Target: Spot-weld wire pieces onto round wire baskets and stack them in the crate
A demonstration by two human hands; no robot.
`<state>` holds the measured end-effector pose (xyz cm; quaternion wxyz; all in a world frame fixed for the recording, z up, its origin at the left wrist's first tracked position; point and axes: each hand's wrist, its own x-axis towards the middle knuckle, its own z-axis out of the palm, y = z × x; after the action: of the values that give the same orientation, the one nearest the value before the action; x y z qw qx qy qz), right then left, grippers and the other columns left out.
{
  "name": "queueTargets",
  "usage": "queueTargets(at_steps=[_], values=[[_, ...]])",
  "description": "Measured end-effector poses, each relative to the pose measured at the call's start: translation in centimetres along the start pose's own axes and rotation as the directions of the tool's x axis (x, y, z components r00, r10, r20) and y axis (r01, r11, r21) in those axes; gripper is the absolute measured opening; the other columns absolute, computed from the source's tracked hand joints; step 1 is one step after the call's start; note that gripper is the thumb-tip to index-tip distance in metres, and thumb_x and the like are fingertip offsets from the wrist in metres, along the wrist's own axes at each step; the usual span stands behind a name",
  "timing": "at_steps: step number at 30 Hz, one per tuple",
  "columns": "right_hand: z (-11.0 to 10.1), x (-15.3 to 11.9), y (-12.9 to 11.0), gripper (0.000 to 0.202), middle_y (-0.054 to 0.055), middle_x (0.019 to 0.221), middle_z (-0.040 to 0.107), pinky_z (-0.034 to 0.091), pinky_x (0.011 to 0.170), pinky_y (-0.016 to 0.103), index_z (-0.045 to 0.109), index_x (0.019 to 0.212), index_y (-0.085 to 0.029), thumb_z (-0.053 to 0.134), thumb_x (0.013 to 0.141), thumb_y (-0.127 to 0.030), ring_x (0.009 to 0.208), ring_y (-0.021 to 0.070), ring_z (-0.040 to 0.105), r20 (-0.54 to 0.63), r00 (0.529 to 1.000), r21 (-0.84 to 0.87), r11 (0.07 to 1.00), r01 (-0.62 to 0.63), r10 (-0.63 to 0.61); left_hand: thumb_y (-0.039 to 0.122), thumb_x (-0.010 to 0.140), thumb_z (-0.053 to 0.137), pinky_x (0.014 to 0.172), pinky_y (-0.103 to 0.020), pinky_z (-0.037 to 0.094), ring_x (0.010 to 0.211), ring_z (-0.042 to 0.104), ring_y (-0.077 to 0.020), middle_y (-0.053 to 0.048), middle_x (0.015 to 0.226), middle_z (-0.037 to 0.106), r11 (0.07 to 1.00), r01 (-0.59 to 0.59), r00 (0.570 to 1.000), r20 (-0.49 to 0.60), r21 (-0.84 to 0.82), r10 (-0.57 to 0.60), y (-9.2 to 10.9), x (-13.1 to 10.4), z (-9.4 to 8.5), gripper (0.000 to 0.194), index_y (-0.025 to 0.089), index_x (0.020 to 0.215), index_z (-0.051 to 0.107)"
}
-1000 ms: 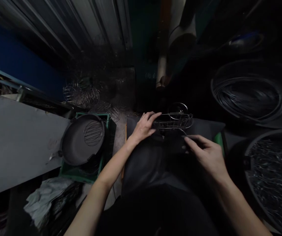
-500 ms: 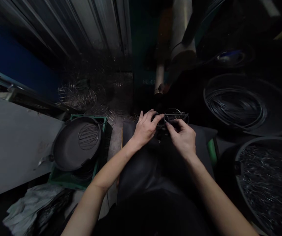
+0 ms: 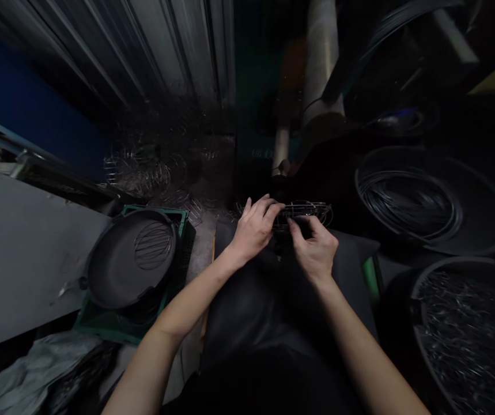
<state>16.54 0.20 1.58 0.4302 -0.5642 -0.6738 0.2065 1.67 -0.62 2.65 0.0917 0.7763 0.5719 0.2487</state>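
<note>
In front of me at lap height is a round wire rack point(image 3: 305, 208) of thin shiny metal, seen nearly edge-on. My left hand point(image 3: 256, 226) grips its left side, fingers bent over the wires. My right hand point(image 3: 315, 245) is at the rack's near side, thumb and forefinger pinched close together. Whatever sits between those fingertips is too small and dark to make out. Below the hands, a dark apron point(image 3: 251, 305) covers my lap.
To the left, a black basin point(image 3: 109, 271) with a wire grid point(image 3: 154, 245) inside rests on a green crate point(image 3: 100, 329). Loose wire racks point(image 3: 143, 173) heap behind it. On the right stand a tub with coiled wire point(image 3: 407, 202) and a bucket of small wire pieces point(image 3: 467, 334). Machine pipes point(image 3: 322, 52) rise ahead.
My right hand has shifted slightly left and down along the rack, closer to my left hand. The left hand stays on the rack. The whole view has moved a little with my head.
</note>
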Motion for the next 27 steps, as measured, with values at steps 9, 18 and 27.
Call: queueTargets(at_steps=[9,18,27], values=[[0.9,1.5,0.1,0.023,0.004,0.078,0.068,0.049,0.068,0.028,0.064,0.084,-0.019,0.055,0.088,-0.040,0.069,0.0167,0.062,-0.058,0.993,0.022,0.994,0.105,-0.103,0.002,0.076,0.049,0.112,-0.052,0.031,0.134,0.041,-0.0236,-0.010,0.126,0.055,1.000,-0.021,0.997,-0.078,-0.007,0.020,-1.2,1.4,-0.1,0.051,0.018,0.123,0.041],[1.5,2.9,0.2,0.020,0.005,0.078,0.067,0.050,0.068,0.029,0.063,0.085,-0.019,0.054,0.089,-0.036,0.069,0.0166,0.062,-0.097,0.979,0.021,0.983,0.183,-0.181,0.003,0.075,0.050,0.112,-0.052,0.032,0.134,0.042,-0.0235,-0.011,0.124,0.056,0.999,-0.050,0.990,-0.134,-0.001,0.049,-1.8,2.8,-0.4,0.050,0.018,0.121,0.041],[1.9,3.8,0.0,0.018,0.004,0.079,0.066,0.049,0.069,0.029,0.063,0.086,-0.018,0.055,0.089,-0.034,0.072,0.0164,0.062,-0.111,0.972,0.055,0.975,0.214,-0.207,0.005,0.078,0.051,0.112,-0.050,0.032,0.133,0.043,-0.0226,-0.010,0.123,0.056,0.998,-0.056,0.982,-0.180,0.020,0.058,-2.3,3.6,-0.5,0.046,0.018,0.121,0.041]])
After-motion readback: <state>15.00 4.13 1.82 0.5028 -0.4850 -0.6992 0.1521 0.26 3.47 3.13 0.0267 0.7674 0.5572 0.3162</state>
